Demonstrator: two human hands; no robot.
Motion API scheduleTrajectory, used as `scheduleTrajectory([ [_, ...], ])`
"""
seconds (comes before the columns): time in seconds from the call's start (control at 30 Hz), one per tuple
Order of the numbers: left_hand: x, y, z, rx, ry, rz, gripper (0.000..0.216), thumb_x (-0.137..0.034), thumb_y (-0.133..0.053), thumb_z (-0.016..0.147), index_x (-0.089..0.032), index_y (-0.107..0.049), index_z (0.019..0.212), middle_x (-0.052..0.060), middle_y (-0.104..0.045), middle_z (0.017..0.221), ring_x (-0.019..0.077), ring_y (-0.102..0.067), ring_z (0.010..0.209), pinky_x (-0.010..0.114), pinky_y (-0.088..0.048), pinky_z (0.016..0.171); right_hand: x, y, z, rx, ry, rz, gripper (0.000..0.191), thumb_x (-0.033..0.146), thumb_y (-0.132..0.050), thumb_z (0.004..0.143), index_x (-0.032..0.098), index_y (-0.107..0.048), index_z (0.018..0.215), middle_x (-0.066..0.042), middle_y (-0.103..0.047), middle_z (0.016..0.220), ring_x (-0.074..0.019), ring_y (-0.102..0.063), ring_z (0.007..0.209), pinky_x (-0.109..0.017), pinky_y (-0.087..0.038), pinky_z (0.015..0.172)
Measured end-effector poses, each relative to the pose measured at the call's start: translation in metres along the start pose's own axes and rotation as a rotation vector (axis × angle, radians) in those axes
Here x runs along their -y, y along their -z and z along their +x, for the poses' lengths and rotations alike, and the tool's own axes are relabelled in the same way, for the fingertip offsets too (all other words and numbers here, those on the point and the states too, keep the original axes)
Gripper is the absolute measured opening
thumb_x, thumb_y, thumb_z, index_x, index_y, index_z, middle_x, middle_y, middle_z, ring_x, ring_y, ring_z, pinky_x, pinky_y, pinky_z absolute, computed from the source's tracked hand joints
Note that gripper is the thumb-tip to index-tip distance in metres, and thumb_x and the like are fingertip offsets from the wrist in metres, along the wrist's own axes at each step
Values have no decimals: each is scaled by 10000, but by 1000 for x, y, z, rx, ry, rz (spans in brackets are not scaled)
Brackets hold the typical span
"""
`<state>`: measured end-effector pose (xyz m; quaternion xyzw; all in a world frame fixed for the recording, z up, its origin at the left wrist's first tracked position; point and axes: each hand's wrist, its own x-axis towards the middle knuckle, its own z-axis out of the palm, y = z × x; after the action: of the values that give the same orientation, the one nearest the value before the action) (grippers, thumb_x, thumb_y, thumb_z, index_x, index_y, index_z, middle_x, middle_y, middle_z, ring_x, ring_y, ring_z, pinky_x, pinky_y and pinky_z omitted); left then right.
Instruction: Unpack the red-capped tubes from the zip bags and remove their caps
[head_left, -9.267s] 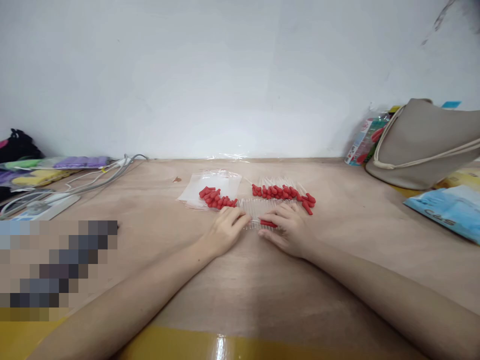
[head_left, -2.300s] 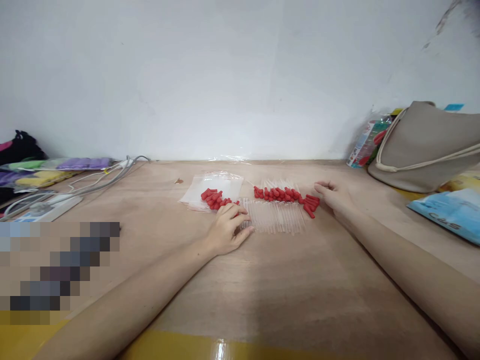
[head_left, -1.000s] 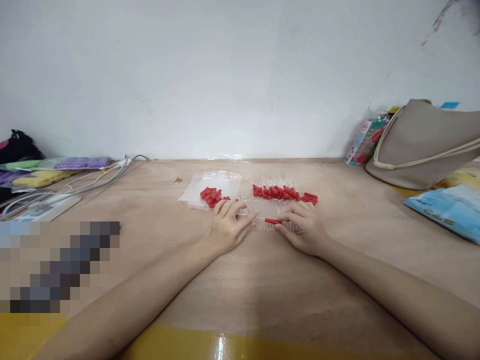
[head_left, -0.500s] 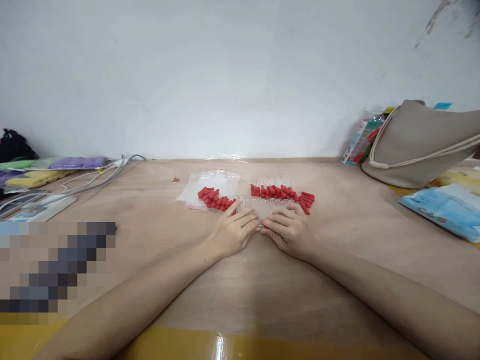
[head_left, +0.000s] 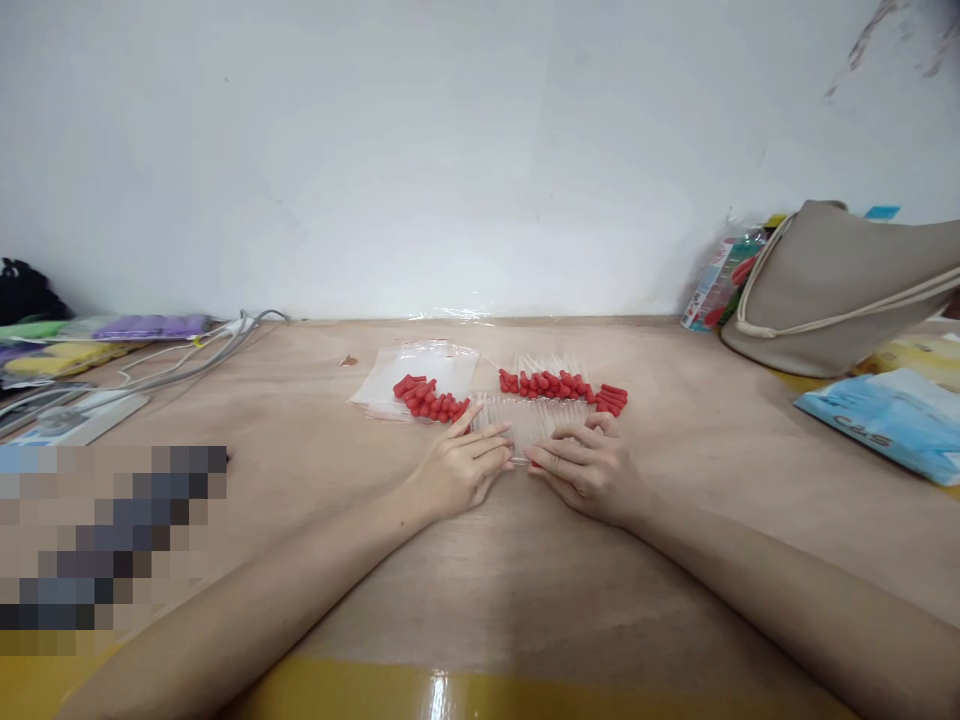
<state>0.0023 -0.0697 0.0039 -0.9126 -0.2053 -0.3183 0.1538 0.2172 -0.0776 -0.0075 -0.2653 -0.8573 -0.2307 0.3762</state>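
A clear plastic bag [head_left: 529,425] lies flat in front of me, with thin clear tubes visible side by side in it or under it; I cannot tell which. My left hand [head_left: 469,468] grips the bag's near left edge, index finger stretched up along its side. At the near right edge, my right hand [head_left: 589,465] has its thumb and curled fingers on the plastic. Just beyond lies a row of slim clear tubes with red bulb-like ends [head_left: 551,384]. More red ends [head_left: 431,398] lie to the left, and a few loose red pieces [head_left: 612,398] to the right.
A stack of clear bags [head_left: 375,385] lies behind the left red ends. Cables and a power strip [head_left: 97,415] are at the left, near packs of coloured items [head_left: 150,326]. To the right stand a grey bag [head_left: 847,280], a bottle [head_left: 716,285] and a blue tissue pack [head_left: 885,420].
My hands have moved slightly apart along the near edge of the bag, the right one shifting right. More of the plastic now shows between them.
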Motion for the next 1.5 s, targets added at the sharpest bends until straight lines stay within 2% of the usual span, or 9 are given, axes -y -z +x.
scheduleTrajectory([
  [0.3,3,2,-5,-37,38,-8,149,-159,-470,856,-160,-606,916,46,-683,957,183,-580,1045,442,-356,1019,-10,9,-7,0,11,7,179,203,-568,815,286,-636,958,38,-690,840,-143,-586,823,-348,-316,752],
  [0.37,9,1,-8,-79,111,4,139,-168,-488,848,-160,-607,920,53,-675,928,182,-599,978,401,-437,924,-23,9,-9,-49,-100,12,161,220,-582,804,283,-652,934,21,-684,809,-149,-580,797,-349,-334,750],
  [0.43,14,-2,-10,-115,188,13,135,-189,-497,846,-158,-609,916,58,-643,872,157,-603,836,318,-494,765,-42,8,-13,-100,-284,29,155,273,-584,800,271,-666,932,-9,-660,777,-150,-559,731,-337,-369,710],
  [0.53,18,-10,-10,-141,264,13,201,-188,-442,864,-137,-597,983,64,-540,827,116,-526,687,236,-471,603,-73,3,-19,-106,-554,131,243,345,-529,823,220,-661,984,-45,-574,749,-148,-528,676,-296,-421,610],
  [0.7,21,-20,-5,-132,337,15,402,-84,-351,835,-112,-458,1222,69,-440,866,137,-472,781,256,-471,669,-111,-4,-32,-42,-830,128,320,313,-512,792,144,-599,1049,-69,-588,797,-155,-534,644,-296,-438,581],
  [0.87,26,-22,-5,-164,328,-26,380,-58,-377,818,-149,-484,1171,68,-481,894,138,-494,812,260,-475,711,-122,-9,-40,-21,-1029,171,274,343,-556,731,160,-610,927,-44,-613,705,-135,-524,551,-269,-426,523],
  [1.07,25,-19,-3,-193,291,-47,179,-94,-408,840,-156,-534,951,66,-566,881,152,-540,854,285,-486,767,-121,-10,-41,32,-1019,228,247,396,-570,710,195,-662,821,-51,-674,807,-191,-607,739,-313,-465,645],
  [1.33,22,-21,-3,-90,199,-158,196,-197,-518,823,-148,-541,1012,79,-613,941,161,-565,867,299,-492,788,-116,-5,-40,147,-945,150,234,402,-548,731,210,-674,772,-45,-678,804,-201,-609,763,-335,-461,693],
  [1.5,23,-19,-2,-42,224,-182,296,-322,-571,802,-135,-555,1031,95,-626,928,187,-565,868,341,-492,779,-117,-7,-41,120,-915,139,264,421,-535,744,204,-677,796,-49,-673,816,-196,-604,770,-331,-464,704],
])
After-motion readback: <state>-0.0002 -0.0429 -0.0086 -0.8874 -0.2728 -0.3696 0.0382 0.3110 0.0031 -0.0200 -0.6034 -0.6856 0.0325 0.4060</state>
